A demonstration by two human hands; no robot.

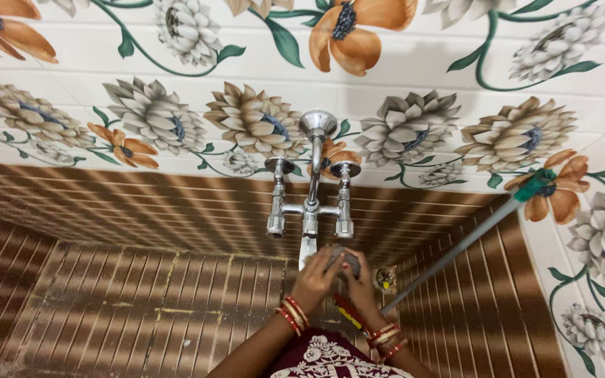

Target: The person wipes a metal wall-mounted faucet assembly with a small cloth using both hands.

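Chrome gleams at the centre of the frame, where a two-handled wall tap [311, 192] juts from a band of flower-patterned tiles [414, 133], its spout running downward in the picture toward a pair of hands held together just beneath its mouth. The left hand [318, 278] and the right hand [358, 280] meet around a small grey, rounded object [343, 257], which looks like a scrubbing pad or a stone, though what it is cannot be told from this view. Each grip is curled and pressed onto it from its own side, fingers closed against the object rather than spread. The object sits just below and slightly right of the spout's end, cupped between both palms, with neither hand clearly nearer; it shows no marked long axis. Red and gold bangles [293, 313] ring both wrists, and a maroon garment with white embroidery [330, 357] fills the lower centre. A long grey pole with a green tip [456, 252] leans across the right side, rising from near the right hand to the upper right. Brown ribbed tiles [127, 308] cover the lower walls.
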